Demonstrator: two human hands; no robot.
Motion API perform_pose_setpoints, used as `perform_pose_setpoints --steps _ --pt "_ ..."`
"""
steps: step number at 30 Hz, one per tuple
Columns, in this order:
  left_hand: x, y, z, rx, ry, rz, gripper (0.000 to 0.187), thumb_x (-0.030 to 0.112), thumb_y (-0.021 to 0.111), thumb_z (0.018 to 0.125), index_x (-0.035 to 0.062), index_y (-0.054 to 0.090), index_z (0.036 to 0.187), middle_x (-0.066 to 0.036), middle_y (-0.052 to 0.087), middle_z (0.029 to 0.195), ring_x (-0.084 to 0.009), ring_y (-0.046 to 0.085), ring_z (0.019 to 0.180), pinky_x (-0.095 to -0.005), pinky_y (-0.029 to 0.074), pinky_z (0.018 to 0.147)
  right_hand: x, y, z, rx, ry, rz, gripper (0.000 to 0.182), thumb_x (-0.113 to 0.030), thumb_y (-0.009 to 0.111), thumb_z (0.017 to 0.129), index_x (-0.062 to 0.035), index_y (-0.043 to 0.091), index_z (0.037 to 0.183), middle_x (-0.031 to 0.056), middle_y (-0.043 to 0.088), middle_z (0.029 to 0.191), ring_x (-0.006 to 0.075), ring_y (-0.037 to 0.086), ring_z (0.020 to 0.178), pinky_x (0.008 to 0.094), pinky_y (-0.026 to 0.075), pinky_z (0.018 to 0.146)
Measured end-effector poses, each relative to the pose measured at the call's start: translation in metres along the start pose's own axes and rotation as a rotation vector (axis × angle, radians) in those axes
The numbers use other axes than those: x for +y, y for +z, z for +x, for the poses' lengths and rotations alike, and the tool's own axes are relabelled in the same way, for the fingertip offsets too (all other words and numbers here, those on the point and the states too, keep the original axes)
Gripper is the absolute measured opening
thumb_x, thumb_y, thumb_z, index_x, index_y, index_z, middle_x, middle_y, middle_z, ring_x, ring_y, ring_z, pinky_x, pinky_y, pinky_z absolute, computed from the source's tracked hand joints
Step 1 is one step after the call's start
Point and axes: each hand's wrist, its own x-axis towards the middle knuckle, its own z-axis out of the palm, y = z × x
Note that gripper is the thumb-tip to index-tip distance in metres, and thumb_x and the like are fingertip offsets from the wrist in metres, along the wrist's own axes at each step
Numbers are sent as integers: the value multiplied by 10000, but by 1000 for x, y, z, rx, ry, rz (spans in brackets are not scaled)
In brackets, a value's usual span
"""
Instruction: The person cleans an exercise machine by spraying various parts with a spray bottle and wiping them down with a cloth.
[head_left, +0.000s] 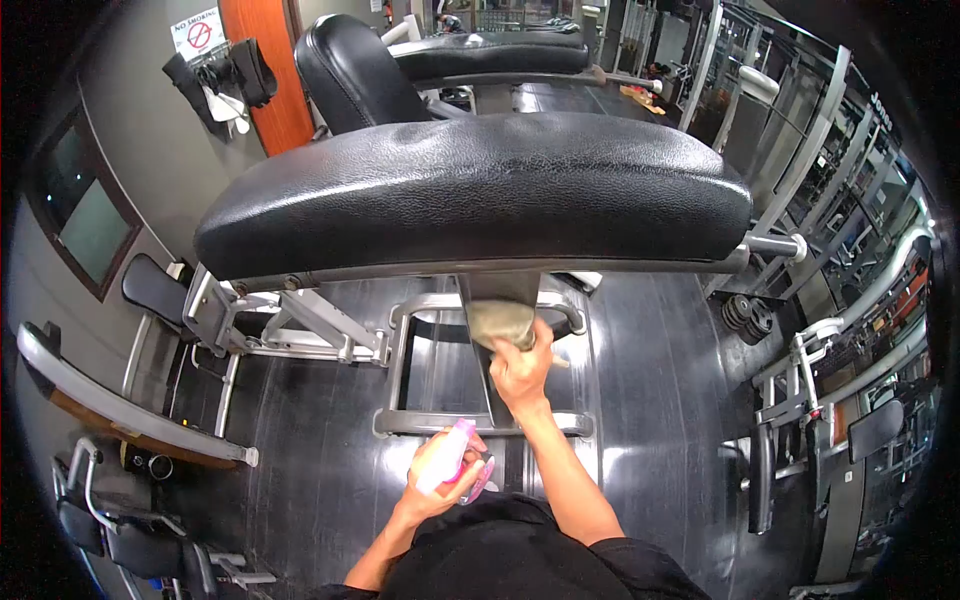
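Observation:
My right hand is closed around a folded beige cloth, which lies against the dark upright post under the padded bench. Lower and to the left, my left hand grips a pink and white spray bottle close to my body. Its lower part is partly hidden by the fingers. Above both hands the black padded bench stretches across the view, its surface shiny. Beneath it stands the grey tubular base frame on the floor.
Behind is another black bench with a raised backrest. At left stands a machine with silver bars. Weight plates and machine frames line the right side. Dark rubber flooring lies around the base. Dark cloths hang on the wall.

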Motion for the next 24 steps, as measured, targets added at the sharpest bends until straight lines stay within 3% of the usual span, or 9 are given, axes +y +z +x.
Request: perform_pose_setpoints --steps 3,4,7,8,11,15,17,20,24 --pt "-2 -8 -8 35 -9 34 235 -42 704 748 -19 606 961 -108 644 878 -195 629 762 -304 505 712 17 4 -66 -113 137 5 199 18 643 621 -87 708 777 237 527 1143 385 569 996 431 503 785" --pt "-3 -9 -11 68 -35 -16 233 -44 700 750 -20 605 961 -106 641 875 -190 628 770 -306 504 718 18 4 -88 -139 281 57 269 62 581 599 -34 694 824 247 527 1157 401 550 1023 432 482 852" --pt "-8 -13 -16 113 -69 -41 224 -50 692 751 -22 604 955 -101 634 868 -182 628 785 -309 502 728 12 -3 -90 -104 364 163 354 63 563 613 -57 704 914 232 525 1142 386 533 1030 420 467 874" --pt "-9 -14 -17 124 -80 -17 217 -54 688 750 -24 603 947 -100 631 864 -179 629 793 -309 501 733 8 -7 -74 -73 314 157 432 55 561 616 -86 705 998 223 516 1110 379 500 1054 422 444 901" --pt "-2 -14 -13 107 -58 23 203 -53 690 749 -22 607 931 -99 631 866 -182 631 795 -306 500 735 -15 -9 2 129 77 78 458 37 603 601 -123 716 1016 207 465 1152 374 470 1088 418 426 916" --pt "6 -12 -9 103 -158 -103 207 -53 694 744 -18 611 931 -103 635 877 -181 631 799 -301 501 735 -31 -9 67 130 -23 6 461 18 634 586 -161 721 1000 189 470 1124 350 484 1037 425 433 854" --pt "-2 -13 -7 47 -13 -2 231 -48 696 753 -12 607 963 -100 636 900 -162 630 777 -286 505 713 -26 -9 55 56 -15 -32 417 16 615 561 -146 727 928 192 496 1077 354 502 1002 432 434 847" --pt "2 -13 -2 43 -1 43 246 -48 692 763 -9 599 988 -96 635 912 -139 627 749 -270 509 695 -2 -3 3 -55 -115 -32 275 1 613 552 -115 711 781 206 521 1098 386 529 1022 450 451 827" --pt "2 -13 -4 82 -32 -58 256 -49 689 769 -9 597 1005 -94 637 911 -132 624 729 -265 511 692 19 -3 -74 -224 130 56 306 46 615 554 -108 707 801 204 528 1105 399 529 1035 455 462 840"
